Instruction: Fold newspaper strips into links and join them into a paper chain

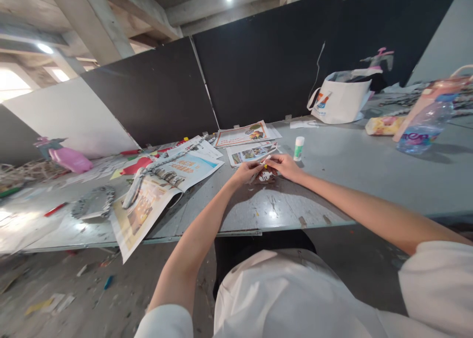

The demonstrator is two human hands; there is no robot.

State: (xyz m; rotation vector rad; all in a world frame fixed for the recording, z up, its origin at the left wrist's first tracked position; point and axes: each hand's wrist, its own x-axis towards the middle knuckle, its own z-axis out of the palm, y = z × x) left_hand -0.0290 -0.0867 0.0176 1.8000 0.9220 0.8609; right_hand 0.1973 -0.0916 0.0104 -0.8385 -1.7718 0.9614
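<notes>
Close together above the grey table, my left hand (247,173) and my right hand (285,166) both have their fingers closed on a small brown paper piece (266,177) with white marks. A tiny yellow bit shows between the fingertips. The piece is held near the table's front part, and the fingers partly cover it. Just beyond my right hand a white glue stick (299,149) with a green label stands upright. Behind my hands lies a printed sheet (249,153) with pictures.
Magazines (188,169) and a grey twisted strip (137,185) lie at the left, near a grey ring (94,202) and a pink spray bottle (70,158). A white bag (342,99), a yellow packet (384,125) and a plastic bottle (424,126) stand or lie right. Dark panels rise behind.
</notes>
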